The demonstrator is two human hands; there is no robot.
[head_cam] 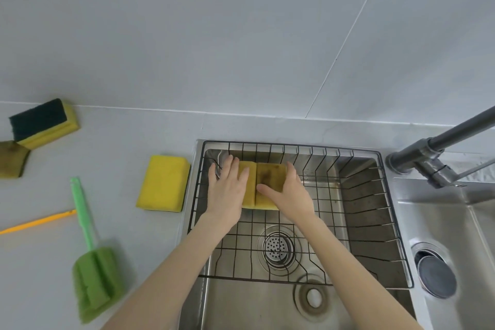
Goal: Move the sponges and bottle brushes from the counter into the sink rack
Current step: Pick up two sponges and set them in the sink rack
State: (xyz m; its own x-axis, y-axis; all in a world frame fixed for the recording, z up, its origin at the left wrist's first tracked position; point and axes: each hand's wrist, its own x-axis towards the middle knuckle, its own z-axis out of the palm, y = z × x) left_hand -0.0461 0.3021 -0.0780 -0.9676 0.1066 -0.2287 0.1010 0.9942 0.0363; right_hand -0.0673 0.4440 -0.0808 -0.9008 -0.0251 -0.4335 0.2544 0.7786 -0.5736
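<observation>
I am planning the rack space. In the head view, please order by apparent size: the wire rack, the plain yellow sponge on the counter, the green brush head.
1. wire rack, clearly largest.
2. plain yellow sponge and green brush head: similar; the brush sits nearer the camera, so unranked.

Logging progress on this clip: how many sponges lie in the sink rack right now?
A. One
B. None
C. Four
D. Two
D. Two yellow sponges lie side by side in the rack, with the left hand and right hand pressed on them.
</observation>
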